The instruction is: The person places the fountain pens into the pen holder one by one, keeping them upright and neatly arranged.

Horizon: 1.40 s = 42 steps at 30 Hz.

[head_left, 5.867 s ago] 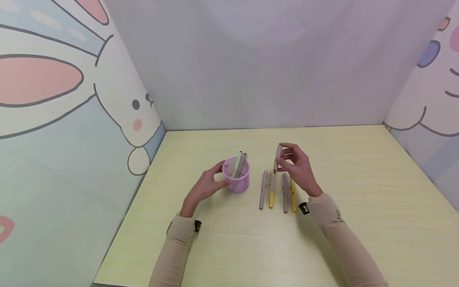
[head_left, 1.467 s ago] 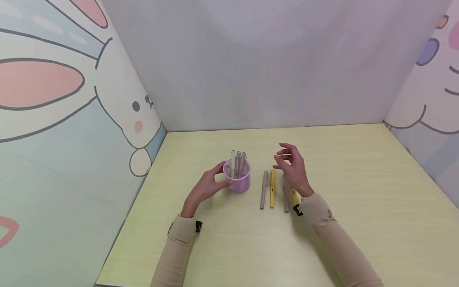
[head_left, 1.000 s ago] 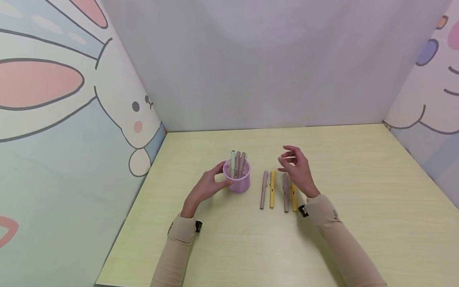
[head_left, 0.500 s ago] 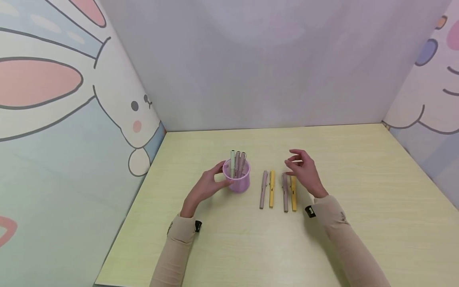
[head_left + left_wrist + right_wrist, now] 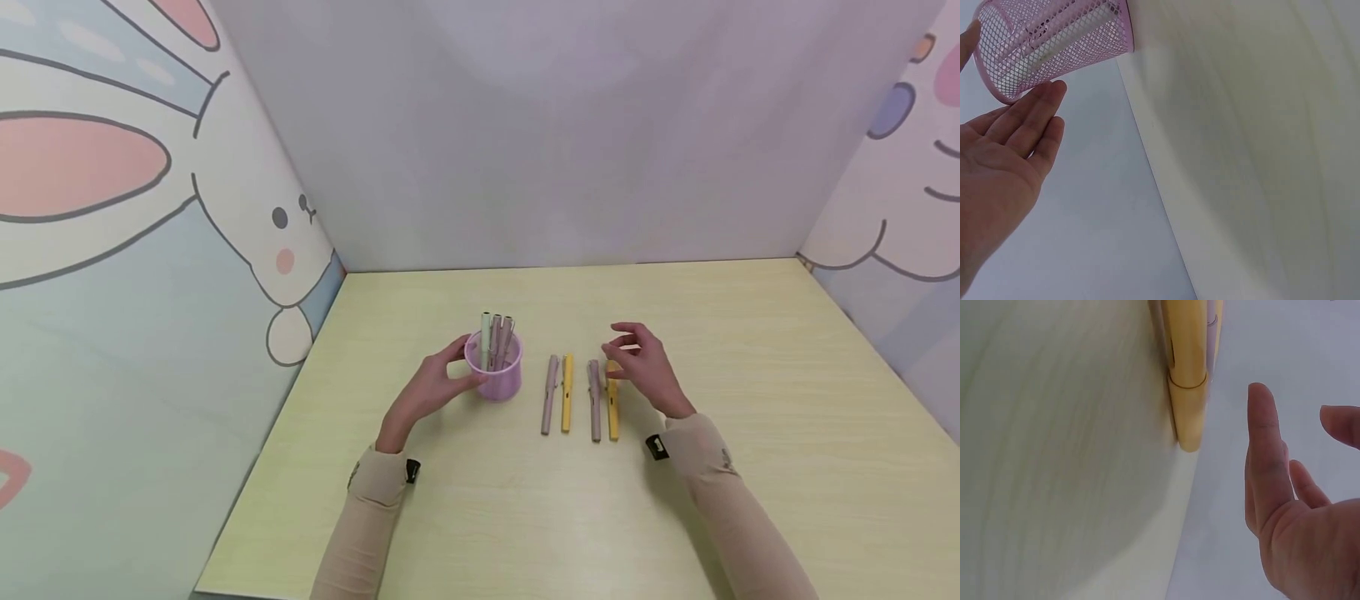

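A pink-purple mesh pen cup [image 5: 501,387] stands on the table, held at its rim between the thumb and fingers of my left hand [image 5: 429,388]. One pale green pen [image 5: 485,342] and two mauve pens [image 5: 506,337] lean inside it. To the cup's right lie a mauve pen [image 5: 550,398], a yellow pen [image 5: 567,396], a second mauve pen [image 5: 596,402] and a second yellow pen [image 5: 613,414]. Over the top end of this last one hovers my right hand [image 5: 648,368], holding nothing, thumb and fingers apart; the right wrist view shows a gap between it and the yellow pen [image 5: 1187,353].
The pale wooden table [image 5: 487,517] extends around the cup and pens. A grey backdrop [image 5: 555,150] rises behind its far edge. Cartoon-printed panels stand on the left [image 5: 135,333] and right [image 5: 892,200].
Earlier my right hand held a mauve pen above the row; that pen now stands in the cup. Lately the right hand has shifted right and nearer over the rightmost yellow pen. My left hand stays put.
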Each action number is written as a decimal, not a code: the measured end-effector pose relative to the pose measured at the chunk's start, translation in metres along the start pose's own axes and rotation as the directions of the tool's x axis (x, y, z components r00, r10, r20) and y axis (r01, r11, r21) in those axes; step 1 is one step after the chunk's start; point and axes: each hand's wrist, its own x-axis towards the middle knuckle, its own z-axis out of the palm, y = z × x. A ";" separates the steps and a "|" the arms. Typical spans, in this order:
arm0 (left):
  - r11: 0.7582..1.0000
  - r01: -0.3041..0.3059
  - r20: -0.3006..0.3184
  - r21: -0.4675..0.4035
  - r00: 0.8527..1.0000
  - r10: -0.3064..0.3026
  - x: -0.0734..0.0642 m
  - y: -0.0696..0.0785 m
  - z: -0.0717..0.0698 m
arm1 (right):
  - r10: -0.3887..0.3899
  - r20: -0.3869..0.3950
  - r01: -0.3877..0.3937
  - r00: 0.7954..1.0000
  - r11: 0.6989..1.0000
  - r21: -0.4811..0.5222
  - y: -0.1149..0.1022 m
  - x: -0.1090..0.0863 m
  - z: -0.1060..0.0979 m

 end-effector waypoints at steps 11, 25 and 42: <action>1.000 -0.002 0.002 0.004 1.000 0.002 -0.001 0.002 -0.001 | 0.075 0.077 -0.074 0.994 0.997 -0.010 0.004 -0.006 -0.012; 1.000 0.001 -0.004 0.014 1.000 0.000 -0.002 0.003 -0.002 | 0.144 0.097 -0.138 0.985 0.988 -0.063 0.008 -0.010 -0.016; 1.000 -0.017 -0.008 0.013 1.000 0.017 -0.003 0.001 -0.001 | 0.254 0.143 -0.242 0.957 0.966 -0.094 0.010 -0.009 -0.019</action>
